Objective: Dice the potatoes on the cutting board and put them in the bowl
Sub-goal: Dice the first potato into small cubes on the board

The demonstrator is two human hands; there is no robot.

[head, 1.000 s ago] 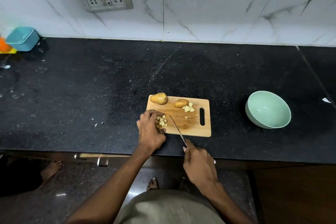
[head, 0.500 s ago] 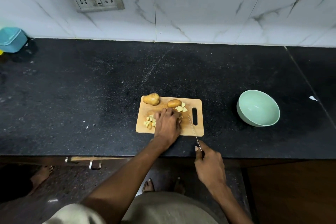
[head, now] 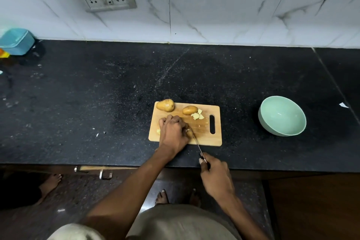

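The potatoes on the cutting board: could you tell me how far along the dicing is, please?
Partly done: some cut pieces lie by the half potato. In hand: the left hand covers more pieces while the right hand holds the knife. Left: the whole potato is uncut and the green bowl is empty.

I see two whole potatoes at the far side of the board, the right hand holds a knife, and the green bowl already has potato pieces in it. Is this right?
Not quite. The head view shows the bowl with nothing in it; the cut pieces lie on the board. The rest stands: two potatoes sit at the far side, and the right hand holds the knife.
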